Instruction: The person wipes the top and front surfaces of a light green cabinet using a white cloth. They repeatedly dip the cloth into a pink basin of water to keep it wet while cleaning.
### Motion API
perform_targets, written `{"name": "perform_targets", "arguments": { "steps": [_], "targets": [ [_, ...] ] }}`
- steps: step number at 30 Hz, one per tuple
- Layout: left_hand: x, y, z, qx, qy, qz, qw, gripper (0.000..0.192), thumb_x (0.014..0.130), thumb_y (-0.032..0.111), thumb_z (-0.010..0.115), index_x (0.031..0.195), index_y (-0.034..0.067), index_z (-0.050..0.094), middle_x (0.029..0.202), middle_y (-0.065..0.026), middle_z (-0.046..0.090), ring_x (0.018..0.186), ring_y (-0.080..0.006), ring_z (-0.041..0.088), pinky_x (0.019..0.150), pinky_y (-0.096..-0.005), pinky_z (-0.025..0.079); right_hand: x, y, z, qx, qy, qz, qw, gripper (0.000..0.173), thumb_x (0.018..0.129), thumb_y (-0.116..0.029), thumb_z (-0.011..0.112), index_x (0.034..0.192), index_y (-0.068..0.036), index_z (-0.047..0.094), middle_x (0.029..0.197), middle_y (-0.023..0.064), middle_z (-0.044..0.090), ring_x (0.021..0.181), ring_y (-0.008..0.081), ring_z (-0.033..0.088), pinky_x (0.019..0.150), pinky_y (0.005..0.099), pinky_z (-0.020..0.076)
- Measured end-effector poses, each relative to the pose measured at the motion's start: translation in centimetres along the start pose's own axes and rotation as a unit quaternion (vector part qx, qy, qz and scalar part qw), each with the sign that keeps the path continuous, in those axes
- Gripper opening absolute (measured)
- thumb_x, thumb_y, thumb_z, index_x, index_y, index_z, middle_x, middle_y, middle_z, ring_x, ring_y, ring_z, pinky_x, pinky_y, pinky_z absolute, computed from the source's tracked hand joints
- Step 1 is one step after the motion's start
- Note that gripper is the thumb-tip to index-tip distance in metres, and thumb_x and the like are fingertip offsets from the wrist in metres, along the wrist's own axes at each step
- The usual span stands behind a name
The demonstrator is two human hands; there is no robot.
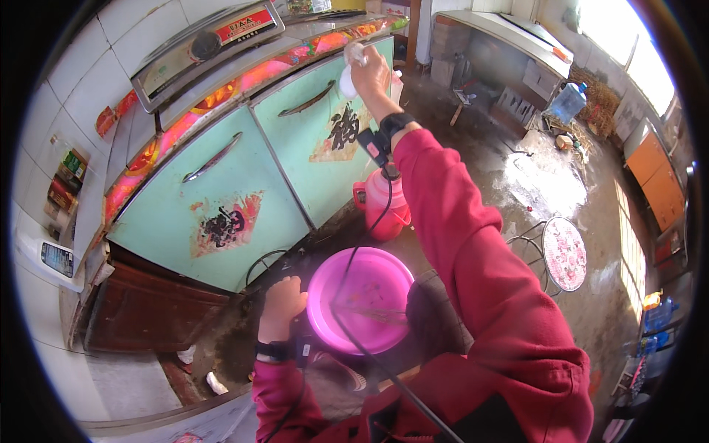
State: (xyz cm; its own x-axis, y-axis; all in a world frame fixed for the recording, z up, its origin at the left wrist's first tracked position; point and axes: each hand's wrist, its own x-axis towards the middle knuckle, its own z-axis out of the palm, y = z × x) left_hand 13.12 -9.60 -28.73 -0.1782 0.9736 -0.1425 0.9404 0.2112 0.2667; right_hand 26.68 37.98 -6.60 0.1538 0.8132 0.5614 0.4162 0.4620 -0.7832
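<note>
My right hand (370,71) is shut on a white cloth (348,83). It presses the cloth against the upper right corner of a pale green cabinet door (302,130), beside the curved metal handle (307,99). This door carries a worn paper sticker (340,135) with black writing. Low on the left, my left hand (283,302) has its fingers curled in, with no object visible in it; its underside is hidden. Close to it on the floor stands a pink plastic basin (360,260) with water in it. A second green door (166,221) is on the left.
A red thermos flask (382,205) stands between the cabinet and the basin. Above the doors is a countertop edged with patterned covering (266,72), bearing a gas stove (207,52). To the right stands a round stool (564,253). A cable (388,371) crosses before me.
</note>
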Motion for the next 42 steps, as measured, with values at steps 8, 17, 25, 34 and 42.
{"name": "perform_targets", "arguments": {
  "steps": [8,17,25,34,42],
  "targets": [
    [1.1,1.6,-0.8,0.057,-0.094,-0.035,0.993,0.036,0.094,0.035,0.073,0.115,0.006,0.069,0.119,-0.021,0.073,0.11,-0.0434,0.072,0.094,-0.0551,0.059,-7.6,7.3,0.8,-0.093,-0.156,0.016,0.983,0.032,0.089,-0.029,0.081,0.114,-0.011,0.073,0.114,0.0233,0.075,0.109,0.0439,0.073,0.094,0.0513,0.0562],
    [2.4,1.3,-0.8,0.054,-0.106,-0.049,0.992,0.038,0.096,0.036,0.073,0.118,0.006,0.069,0.123,-0.02,0.072,0.114,-0.0421,0.072,0.097,-0.0528,0.059,-6.2,5.5,3.9,0.064,0.0,0.016,0.998,0.025,0.09,-0.022,0.079,0.111,-0.012,0.068,0.113,0.0205,0.07,0.108,0.0466,0.069,0.091,0.0541,0.0554],
    [2.8,2.5,-0.6,0.038,-0.097,-0.032,0.994,0.038,0.094,0.033,0.077,0.119,0.005,0.069,0.121,-0.0201,0.073,0.113,-0.0434,0.071,0.096,-0.0543,0.058,-15.6,9.4,3.0,0.043,-0.188,-0.077,0.978,0.027,0.087,-0.012,0.081,0.112,-0.013,0.069,0.113,0.0189,0.067,0.105,0.046,0.068,0.088,0.0561,0.0555],
    [3.1,1.6,-0.4,0.048,-0.102,-0.043,0.993,0.037,0.095,0.031,0.076,0.12,0.006,0.068,0.118,-0.0189,0.072,0.112,-0.0432,0.071,0.095,-0.0551,0.057,-10.0,7.7,5.1,0.084,0.011,-0.011,0.996,0.028,0.087,-0.011,0.081,0.112,-0.011,0.068,0.11,0.0193,0.067,0.103,0.0457,0.068,0.087,0.0545,0.0543],
    [3.7,2.6,-0.3,0.059,-0.114,-0.036,0.991,0.035,0.095,0.03,0.077,0.119,0.006,0.068,0.117,-0.0196,0.072,0.111,-0.0433,0.071,0.093,-0.0553,0.057,-17.1,3.1,4.5,0.159,-0.154,-0.175,0.959,0.026,0.087,-0.009,0.081,0.109,-0.008,0.068,0.103,0.0164,0.066,0.096,0.0414,0.07,0.083,0.0475,0.0576]
  ]
}}
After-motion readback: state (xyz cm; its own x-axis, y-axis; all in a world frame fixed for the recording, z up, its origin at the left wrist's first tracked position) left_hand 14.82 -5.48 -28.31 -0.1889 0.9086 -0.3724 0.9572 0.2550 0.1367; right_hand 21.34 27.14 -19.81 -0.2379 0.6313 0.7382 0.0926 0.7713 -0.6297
